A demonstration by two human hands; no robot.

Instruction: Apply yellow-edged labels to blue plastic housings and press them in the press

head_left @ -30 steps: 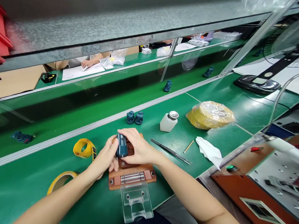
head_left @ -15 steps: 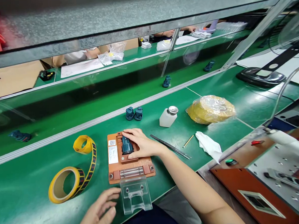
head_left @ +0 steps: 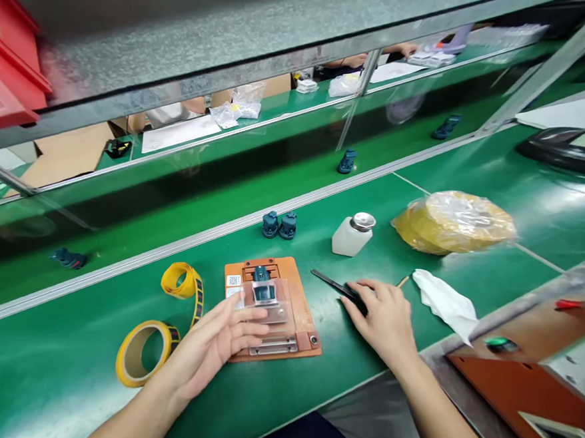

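Note:
A brown jig lies on the green bench with a small dark blue part seated in it. A clear plastic cover now lies over the jig and the part. My left hand rests at the jig's left edge, fingers stretched flat and touching the cover. My right hand is to the right of the jig, fingers curled down onto the black tweezers on the bench.
A roll of yellow tape lies left of the jig. Behind it stand two blue parts and a white dispenser bottle. A bagged yellow roll and a white cloth sit right. A conveyor runs beyond.
The clear cover went from the bench in front of the jig onto the jig. My left hand came up to it. My right hand left the blue part and went right to the tweezers.

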